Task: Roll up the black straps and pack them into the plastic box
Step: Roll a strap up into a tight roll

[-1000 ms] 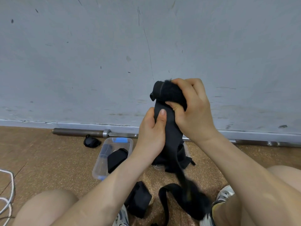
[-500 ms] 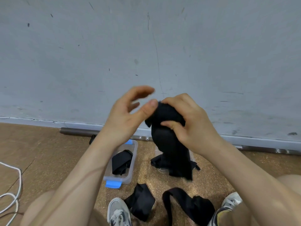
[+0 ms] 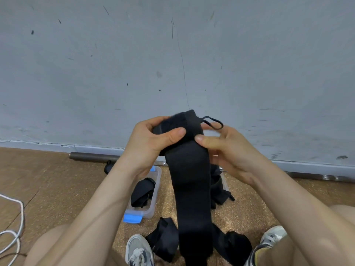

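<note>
I hold a wide black strap [image 3: 192,189] up in front of me. Its top end is partly rolled and a thin loop [image 3: 213,122] sticks out to the right. My left hand [image 3: 151,141] grips the rolled top, thumb across the front. My right hand [image 3: 228,150] pinches the strap just under the roll, thumb in front and fingers behind. The rest of the strap hangs flat down between my knees. The clear plastic box [image 3: 156,181] with a blue clip stands on the floor below my left forearm and holds one rolled strap [image 3: 142,192].
Loose black straps lie on the cork floor by my shoes [image 3: 165,239] [image 3: 237,244], and a heap [image 3: 219,189] lies behind the hanging strap. A metal bar [image 3: 92,156] runs along the grey wall, with a small black bundle [image 3: 108,167] beside it. A white cable [image 3: 18,223] lies at left.
My left hand, open and off the strap half a second ago, now grips the rolled top. My right hand has shifted from the roll to the strap just below it.
</note>
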### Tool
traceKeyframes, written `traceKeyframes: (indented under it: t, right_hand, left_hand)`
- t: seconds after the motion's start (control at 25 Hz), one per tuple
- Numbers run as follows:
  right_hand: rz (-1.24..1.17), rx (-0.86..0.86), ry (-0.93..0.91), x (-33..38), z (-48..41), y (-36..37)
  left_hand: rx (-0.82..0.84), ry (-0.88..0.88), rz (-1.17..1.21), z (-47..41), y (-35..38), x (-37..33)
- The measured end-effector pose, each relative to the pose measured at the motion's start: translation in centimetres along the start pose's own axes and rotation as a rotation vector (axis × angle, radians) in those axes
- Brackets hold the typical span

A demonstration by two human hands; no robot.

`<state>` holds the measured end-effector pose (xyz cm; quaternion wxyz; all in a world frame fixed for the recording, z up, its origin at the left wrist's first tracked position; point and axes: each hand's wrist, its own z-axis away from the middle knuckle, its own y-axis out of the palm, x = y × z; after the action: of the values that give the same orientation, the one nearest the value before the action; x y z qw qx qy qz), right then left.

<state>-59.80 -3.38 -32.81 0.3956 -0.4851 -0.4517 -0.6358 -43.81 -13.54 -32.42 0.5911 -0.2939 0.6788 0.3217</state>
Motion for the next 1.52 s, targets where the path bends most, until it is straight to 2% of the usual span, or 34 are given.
traceKeyframes:
  t: [0.08, 0.16, 0.28, 0.48, 0.64, 0.76, 0.8, 0.84, 0.92, 1.0, 1.08, 1.2, 1.28, 1.52]
  right_hand:
    - [-0.002, 0.055, 0.093, -0.6, -0.1, -0.1]
    - [0.008, 0.060, 0.093, -0.9, 0.0, 0.5]
    - [0.031, -0.009, 0.058, -1.3, 0.1, 1.1]
    - [0.065, -0.094, 0.020, -1.6, 0.0, 1.7]
    - [-0.018, -0.077, 0.101, -0.3, 0.5, 1.7]
    - [-0.067, -0.069, 0.137, 0.0, 0.5, 1.5]
    - [-0.087, -0.082, 0.114, 0.2, 0.5, 1.5]
    - [-0.095, -0.083, 0.083, 0.3, 0.5, 1.2]
    - [-0.036, -0.062, 0.017, 0.6, 0.6, 0.6]
    - [0.050, -0.004, -0.045, 1.1, 0.6, 0.0]
    - [0.125, 0.053, -0.061, 1.3, 0.3, -0.6]
    - [0.247, 0.078, 0.008, 1.2, 0.1, -1.2]
    - [0.234, 0.046, 0.019, 0.6, 0.0, -1.0]
    - [0.164, -0.148, 0.075, 0.0, 0.5, 0.8]
  left_hand:
    - [-0.048, 0.001, 0.022, 0.1, 0.2, 0.0]
    - [-0.086, 0.013, -0.011, 0.1, 0.6, -0.1]
    - [-0.171, 0.086, -0.296, 0.0, 1.1, 0.2]
    - [-0.209, 0.331, -0.531, 0.0, 1.5, 1.4]
    - [-0.234, 0.516, -0.650, -0.3, 1.3, 1.9]
    - [-0.189, 0.646, -0.783, -0.1, 1.9, 2.2]
    - [-0.170, 0.629, -0.783, -0.1, 2.1, 2.2]
    - [-0.140, 0.540, -0.741, 0.0, 2.1, 2.0]
    - [-0.012, 0.228, -0.532, 0.2, 1.6, 0.9]
    - [0.070, 0.065, -0.360, 0.1, 0.8, 0.1]
    - [0.029, 0.080, -0.291, 0.1, 0.9, -0.4]
    - [-0.111, 0.073, -0.079, 0.1, 1.4, -0.3]
    - [-0.172, 0.049, 0.020, -0.1, 1.4, -0.2]
    - [-0.285, 0.119, -0.153, -0.2, 2.4, 1.1]
